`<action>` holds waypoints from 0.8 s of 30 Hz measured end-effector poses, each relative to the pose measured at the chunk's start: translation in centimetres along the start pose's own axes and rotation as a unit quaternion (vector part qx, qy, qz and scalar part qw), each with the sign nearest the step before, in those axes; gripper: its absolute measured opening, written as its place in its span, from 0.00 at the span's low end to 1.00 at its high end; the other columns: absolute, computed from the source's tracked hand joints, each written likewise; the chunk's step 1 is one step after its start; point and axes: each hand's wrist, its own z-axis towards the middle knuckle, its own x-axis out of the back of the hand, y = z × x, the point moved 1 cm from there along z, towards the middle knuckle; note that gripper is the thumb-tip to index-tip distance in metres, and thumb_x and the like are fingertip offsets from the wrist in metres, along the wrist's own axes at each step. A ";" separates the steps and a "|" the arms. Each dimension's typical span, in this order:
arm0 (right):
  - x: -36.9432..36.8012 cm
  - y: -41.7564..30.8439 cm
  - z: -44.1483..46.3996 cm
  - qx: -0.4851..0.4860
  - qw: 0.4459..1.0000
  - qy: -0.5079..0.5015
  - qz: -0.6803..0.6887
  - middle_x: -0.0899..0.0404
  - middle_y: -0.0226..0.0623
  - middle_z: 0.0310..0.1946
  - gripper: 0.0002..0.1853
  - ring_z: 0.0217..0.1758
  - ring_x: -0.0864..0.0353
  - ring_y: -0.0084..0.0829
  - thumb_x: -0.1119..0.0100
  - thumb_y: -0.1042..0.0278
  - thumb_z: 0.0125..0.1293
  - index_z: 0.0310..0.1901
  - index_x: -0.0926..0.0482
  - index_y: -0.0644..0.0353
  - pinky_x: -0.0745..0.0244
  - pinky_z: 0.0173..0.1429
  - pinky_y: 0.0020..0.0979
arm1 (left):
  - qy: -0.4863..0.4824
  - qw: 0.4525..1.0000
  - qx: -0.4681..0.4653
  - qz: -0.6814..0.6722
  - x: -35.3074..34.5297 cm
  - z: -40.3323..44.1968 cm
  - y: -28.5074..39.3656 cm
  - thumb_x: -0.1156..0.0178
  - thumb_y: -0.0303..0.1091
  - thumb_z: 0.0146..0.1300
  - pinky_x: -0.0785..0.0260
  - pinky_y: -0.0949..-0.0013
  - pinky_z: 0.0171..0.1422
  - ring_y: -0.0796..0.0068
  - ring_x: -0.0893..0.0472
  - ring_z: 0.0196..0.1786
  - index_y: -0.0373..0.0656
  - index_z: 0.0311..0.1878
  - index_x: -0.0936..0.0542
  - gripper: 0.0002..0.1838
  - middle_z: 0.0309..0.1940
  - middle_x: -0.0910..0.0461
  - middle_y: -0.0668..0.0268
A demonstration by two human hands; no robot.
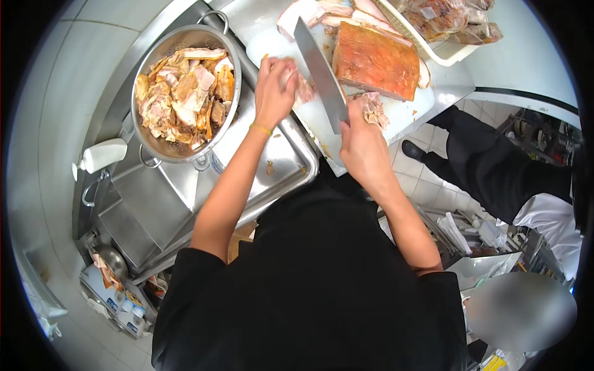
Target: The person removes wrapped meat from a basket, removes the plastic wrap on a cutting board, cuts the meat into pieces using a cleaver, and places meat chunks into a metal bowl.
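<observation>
My right hand [362, 145] grips a wide-bladed kitchen knife [323, 71], its blade pointing away over the white cutting board [266, 46]. My left hand [275, 89], somewhat blurred, has its fingers curled around a pinkish piece of meat [304, 89] left of the blade. To the right of the knife lies a large slab of roasted meat [376, 60] with an orange-brown surface. Pale meat slices [309, 13] rest behind it. Small meat scraps [372, 110] lie by my right hand, partly hidden by it.
Left of the board, a steel colander [140, 120] full of cut meat stands over the sink area. A steel tray [303, 176] adjoins the board. At the back right is a white basket [442, 57] near wrapped meat [433, 18]. Another person [489, 157] stands at right.
</observation>
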 end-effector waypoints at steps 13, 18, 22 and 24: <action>0.9 -1.1 -4.0 -0.012 0.984 -0.153 -0.088 0.23 0.48 0.19 0.15 0.24 0.20 0.53 0.47 0.81 0.55 0.44 0.38 0.62 0.27 0.28 0.49 | 0.045 0.999 -0.009 0.023 -1.8 -4.0 1.2 0.43 0.31 0.57 0.35 0.56 0.59 0.48 0.28 0.52 0.36 0.44 0.22 0.12 0.48 0.32 0.48; 1.0 -1.6 -2.9 -0.011 0.981 -0.165 -0.102 0.22 0.43 0.16 0.08 0.19 0.17 0.41 0.48 0.74 0.61 0.40 0.34 0.66 0.24 0.21 0.38 | 0.019 1.000 0.010 0.022 -1.8 -4.0 0.9 0.43 0.31 0.57 0.35 0.54 0.62 0.46 0.28 0.54 0.32 0.45 0.24 0.15 0.52 0.31 0.46; -0.8 -0.3 0.0 0.004 0.991 -0.121 -0.060 0.24 0.45 0.14 0.12 0.18 0.20 0.45 0.47 0.78 0.58 0.42 0.36 0.64 0.28 0.21 0.42 | 0.029 0.999 -0.004 0.027 -2.0 -4.1 0.3 0.43 0.28 0.57 0.35 0.55 0.60 0.47 0.28 0.54 0.34 0.44 0.24 0.13 0.51 0.30 0.46; -1.4 0.4 1.5 0.040 0.993 -0.111 -0.007 0.25 0.45 0.14 0.11 0.20 0.20 0.48 0.47 0.79 0.58 0.41 0.37 0.65 0.27 0.23 0.44 | 0.029 0.999 0.002 0.027 -1.9 -3.9 0.7 0.43 0.28 0.56 0.35 0.54 0.60 0.47 0.28 0.54 0.34 0.44 0.24 0.13 0.51 0.30 0.46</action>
